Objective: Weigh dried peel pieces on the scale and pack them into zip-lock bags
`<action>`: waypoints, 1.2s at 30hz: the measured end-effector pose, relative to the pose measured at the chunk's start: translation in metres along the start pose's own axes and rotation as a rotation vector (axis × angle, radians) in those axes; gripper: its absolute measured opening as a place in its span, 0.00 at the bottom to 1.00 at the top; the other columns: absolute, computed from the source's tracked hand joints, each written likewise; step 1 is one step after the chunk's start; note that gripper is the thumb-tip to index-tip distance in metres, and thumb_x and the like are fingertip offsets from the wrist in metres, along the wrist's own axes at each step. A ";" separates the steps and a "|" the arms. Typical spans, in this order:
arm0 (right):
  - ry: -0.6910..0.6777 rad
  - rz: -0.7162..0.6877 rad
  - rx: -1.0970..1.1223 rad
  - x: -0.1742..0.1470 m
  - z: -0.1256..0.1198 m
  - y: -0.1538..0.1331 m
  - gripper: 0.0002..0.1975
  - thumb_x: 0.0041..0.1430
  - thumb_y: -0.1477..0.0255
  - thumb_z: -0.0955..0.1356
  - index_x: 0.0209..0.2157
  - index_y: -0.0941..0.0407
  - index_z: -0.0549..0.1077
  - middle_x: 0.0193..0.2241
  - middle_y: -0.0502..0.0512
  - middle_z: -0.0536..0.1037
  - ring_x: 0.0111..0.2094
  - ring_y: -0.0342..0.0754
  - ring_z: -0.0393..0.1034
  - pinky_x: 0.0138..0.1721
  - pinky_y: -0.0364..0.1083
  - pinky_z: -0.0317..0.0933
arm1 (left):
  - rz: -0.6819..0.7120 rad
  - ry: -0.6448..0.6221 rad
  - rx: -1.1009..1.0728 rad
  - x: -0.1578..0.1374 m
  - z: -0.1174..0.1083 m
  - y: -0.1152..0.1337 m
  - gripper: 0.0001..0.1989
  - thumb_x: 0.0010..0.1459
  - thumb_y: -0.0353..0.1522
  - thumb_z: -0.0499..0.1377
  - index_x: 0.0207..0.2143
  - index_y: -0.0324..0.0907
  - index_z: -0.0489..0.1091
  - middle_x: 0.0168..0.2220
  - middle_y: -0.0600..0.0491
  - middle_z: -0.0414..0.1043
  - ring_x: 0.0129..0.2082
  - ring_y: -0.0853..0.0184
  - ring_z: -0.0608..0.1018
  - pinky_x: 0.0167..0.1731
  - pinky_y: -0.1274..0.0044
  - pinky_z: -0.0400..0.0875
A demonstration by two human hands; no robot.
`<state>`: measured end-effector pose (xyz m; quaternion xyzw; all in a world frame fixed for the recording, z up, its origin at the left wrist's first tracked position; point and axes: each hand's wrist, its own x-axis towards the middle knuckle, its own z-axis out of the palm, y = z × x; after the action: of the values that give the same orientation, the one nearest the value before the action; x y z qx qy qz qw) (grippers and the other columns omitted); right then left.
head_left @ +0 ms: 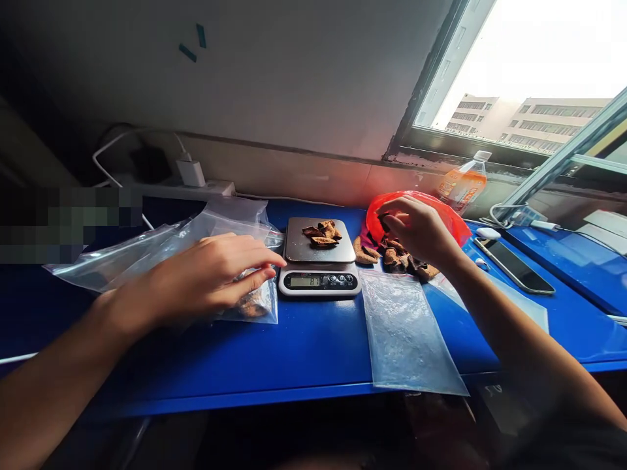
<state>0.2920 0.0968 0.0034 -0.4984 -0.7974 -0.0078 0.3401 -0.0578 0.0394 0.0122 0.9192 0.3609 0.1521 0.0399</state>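
Brown dried pieces lie in a small heap on the plate of the scale, at the centre of the frame; the frontmost has its long axis running left to right, while those behind slant across one another. They look curled and wrinkled, tan with darker edges. The scale's long axis runs up the frame, its display toward the bottom; the digits look like 8 and 1, any decimal point hard to make out. Left of centre, the left hand is loosely bent and empty, pointing right and partly covering a clear bag. Right of centre, the right hand curls its fingers at the red bag, a dark bit at its fingertips; whether it grips this I cannot tell.
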 end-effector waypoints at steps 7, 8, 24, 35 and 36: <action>-0.192 -0.042 0.165 0.020 0.023 -0.049 0.08 0.56 0.77 0.68 0.38 0.57 0.77 0.30 0.52 0.79 0.30 0.43 0.72 0.32 0.42 0.65 | 0.010 -0.017 0.030 0.004 -0.004 0.006 0.18 0.66 0.38 0.48 0.45 0.44 0.75 0.39 0.51 0.79 0.38 0.63 0.78 0.40 0.75 0.69; -0.203 -0.045 0.162 0.027 0.028 -0.050 0.08 0.56 0.77 0.68 0.37 0.57 0.78 0.29 0.52 0.78 0.30 0.43 0.72 0.33 0.41 0.65 | 0.015 -0.007 0.034 0.004 -0.004 0.006 0.17 0.66 0.38 0.48 0.45 0.44 0.75 0.39 0.51 0.79 0.38 0.63 0.78 0.40 0.75 0.69; -0.578 0.017 -0.159 -0.036 -0.017 -0.002 0.07 0.60 0.72 0.65 0.33 0.57 0.75 0.28 0.54 0.79 0.27 0.44 0.69 0.28 0.43 0.57 | 0.015 -0.003 0.000 -0.002 0.004 0.001 0.16 0.66 0.37 0.49 0.46 0.47 0.75 0.39 0.52 0.79 0.38 0.63 0.78 0.41 0.75 0.69; -0.689 0.005 -0.490 -0.040 0.000 -0.019 0.11 0.63 0.74 0.62 0.41 0.58 0.75 0.33 0.61 0.80 0.31 0.52 0.73 0.26 0.45 0.55 | 0.024 -0.042 0.014 0.003 0.011 0.003 0.16 0.68 0.39 0.49 0.46 0.45 0.75 0.40 0.52 0.79 0.39 0.63 0.77 0.42 0.74 0.68; -0.683 0.008 -0.475 -0.042 0.000 -0.020 0.12 0.63 0.73 0.62 0.44 0.58 0.74 0.34 0.62 0.80 0.32 0.52 0.74 0.27 0.45 0.55 | 0.029 -0.053 0.016 0.003 0.011 0.004 0.16 0.68 0.39 0.49 0.47 0.45 0.74 0.40 0.52 0.79 0.39 0.63 0.77 0.42 0.74 0.68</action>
<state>0.2870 0.0538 -0.0132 -0.5399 -0.8386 -0.0247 -0.0682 -0.0502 0.0389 0.0031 0.9284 0.3475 0.1254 0.0396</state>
